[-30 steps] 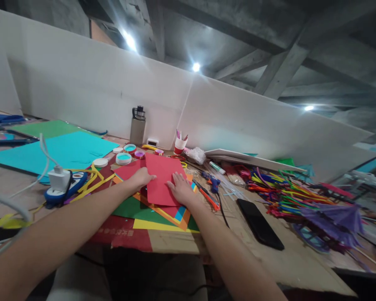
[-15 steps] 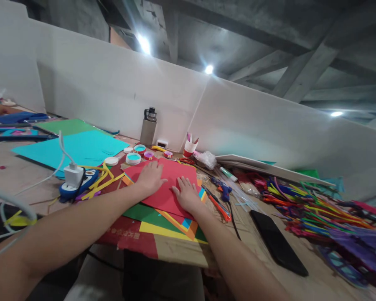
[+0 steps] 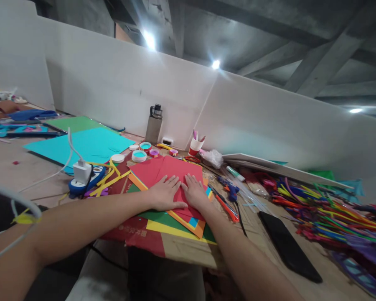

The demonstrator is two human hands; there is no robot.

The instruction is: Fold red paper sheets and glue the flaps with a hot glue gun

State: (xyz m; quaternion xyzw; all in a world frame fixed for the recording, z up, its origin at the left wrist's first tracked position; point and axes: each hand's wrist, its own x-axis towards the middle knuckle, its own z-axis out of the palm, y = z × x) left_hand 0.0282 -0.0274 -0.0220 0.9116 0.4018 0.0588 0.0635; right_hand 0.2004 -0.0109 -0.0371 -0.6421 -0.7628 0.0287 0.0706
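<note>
Both my hands lie flat on a red sheet of paper [image 3: 156, 169], which rests on a stack of coloured sheets. My left hand [image 3: 166, 193] is spread on the sheet's middle, its thumb stretched toward the near edge. Just to its right, my right hand [image 3: 194, 190] presses down with fingers extended, the fingertips of the two hands close together. Orange, blue, green and yellow paper [image 3: 166, 229] sticks out beneath the red sheet on the near side. What lies directly under my palms is hidden.
A box cutter [image 3: 227, 205], a glue gun [image 3: 232, 190] and a black phone [image 3: 288, 244] lie to the right, before pipe cleaners [image 3: 335, 217]. Paint pots [image 3: 139, 156] and a bottle [image 3: 154, 124] stand behind. Leftward are a power strip [image 3: 87, 182] and cyan paper [image 3: 84, 144].
My left hand has moved right and nearer to me across the red sheet, close to my right hand. My right hand stays on the sheet's right part. The view has shifted slightly.
</note>
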